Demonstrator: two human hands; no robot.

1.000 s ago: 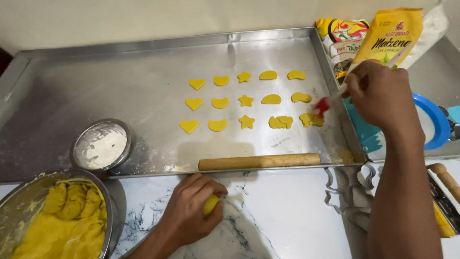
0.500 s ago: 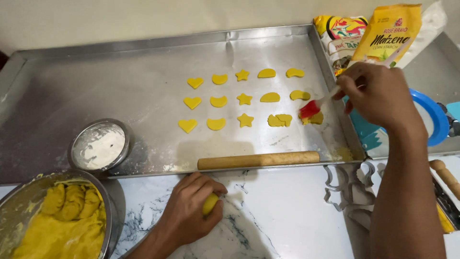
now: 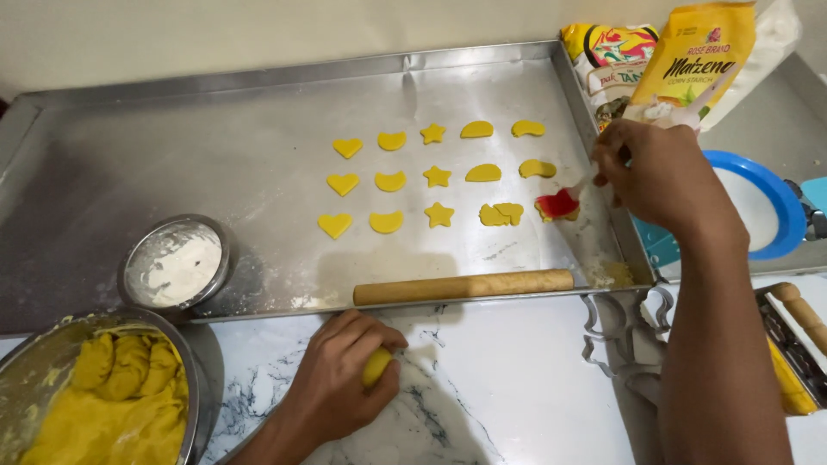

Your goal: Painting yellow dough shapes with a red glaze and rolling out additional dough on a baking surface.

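— Well, nearest us the left hand [image 3: 340,392] has its fingers curled tight on a lump of yellow dough [image 3: 376,368], pressed to the marble desk [image 3: 508,387].
— And at two o'clock?
— Right hand [image 3: 659,176] pinches a red brush [image 3: 558,204], glazing the cookie [image 3: 564,213] on the tray [image 3: 215,129]. Light strokes next, I'd judge.

Left hand [image 3: 340,383] low in the frame, knuckles up, fingers curled tight into a loose fist, thumb tucked along the side, wrist and forearm running off toward the bottom edge. Right hand [image 3: 659,176] up high on the far side, back of the hand to the camera, fingers pinched together and pointing left, wrist bent. The right forearm stretches long and straight, up from the bottom right corner.
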